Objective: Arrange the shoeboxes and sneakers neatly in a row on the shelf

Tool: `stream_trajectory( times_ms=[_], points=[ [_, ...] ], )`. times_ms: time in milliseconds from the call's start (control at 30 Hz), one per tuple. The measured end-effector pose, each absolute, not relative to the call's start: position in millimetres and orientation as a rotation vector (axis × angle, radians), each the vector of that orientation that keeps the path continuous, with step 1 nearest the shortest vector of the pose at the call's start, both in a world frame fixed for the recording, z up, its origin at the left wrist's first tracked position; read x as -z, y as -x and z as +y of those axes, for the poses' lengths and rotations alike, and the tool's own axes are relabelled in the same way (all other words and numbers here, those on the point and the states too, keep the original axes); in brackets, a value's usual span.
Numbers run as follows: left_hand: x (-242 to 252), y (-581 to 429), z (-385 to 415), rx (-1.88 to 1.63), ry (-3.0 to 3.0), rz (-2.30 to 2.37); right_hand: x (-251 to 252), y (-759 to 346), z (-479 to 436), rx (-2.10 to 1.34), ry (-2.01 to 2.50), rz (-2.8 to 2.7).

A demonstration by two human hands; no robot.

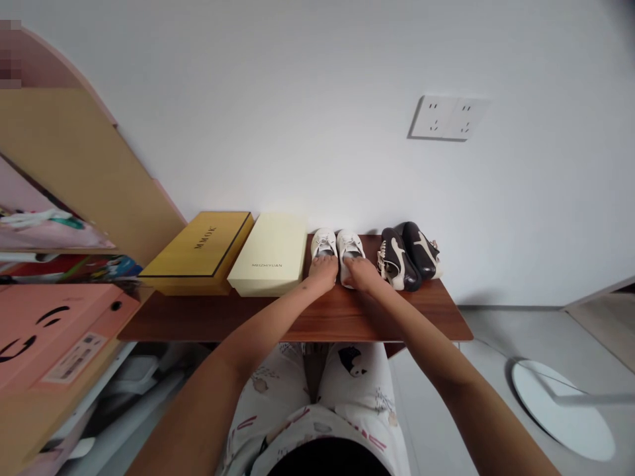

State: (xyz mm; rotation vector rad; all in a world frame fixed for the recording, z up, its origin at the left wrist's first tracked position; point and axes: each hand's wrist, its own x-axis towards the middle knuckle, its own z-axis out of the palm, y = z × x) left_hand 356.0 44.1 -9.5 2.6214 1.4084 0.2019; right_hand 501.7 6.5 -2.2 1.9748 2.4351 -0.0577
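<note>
Two white sneakers stand side by side on a brown wooden table, toes toward the wall. My left hand grips the heel of the left white sneaker, fingers hooked into its opening. On the heel of the right white sneaker, my right hand is closed in the same way. Just right of them lies a pair of dark brown shoes with cream stripes and laces. To the left sits a pale yellow shoebox with its lid on.
A mustard-yellow box lies at the table's left end. Further left are a pink box and a wooden shelf unit. Behind the table rises a white wall with a socket panel. A round white base rests on the floor at right.
</note>
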Motion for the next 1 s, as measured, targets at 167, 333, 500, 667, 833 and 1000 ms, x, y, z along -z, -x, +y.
stream_trajectory(
  times_ms=[167,333,500,667,833,1000],
  points=[
    [-0.7,-354.9,38.5,-0.149,-2.714,1.480,1.4,-507.0,-12.2,-0.037,-2.123,2.534],
    [-16.3,-366.6,24.8,-0.503,-2.675,1.451,5.8,-564.4,-47.9,-0.045,-2.426,2.854],
    [0.7,-422.8,-4.8,-0.708,-2.395,1.009,22.5,-662.7,-72.4,-0.245,-3.254,2.424],
    [40.1,-485.3,-25.2,-0.667,-2.080,1.028,44.3,-717.9,-77.8,0.481,-3.616,1.847],
    [62.6,-513.0,-19.0,-0.653,-1.915,1.101,53.5,-713.8,-65.9,0.883,-3.484,2.024],
    [50.1,-517.8,-9.2,-0.564,-2.085,1.075,43.1,-716.3,-55.0,0.684,-3.206,2.239]
  ],
)
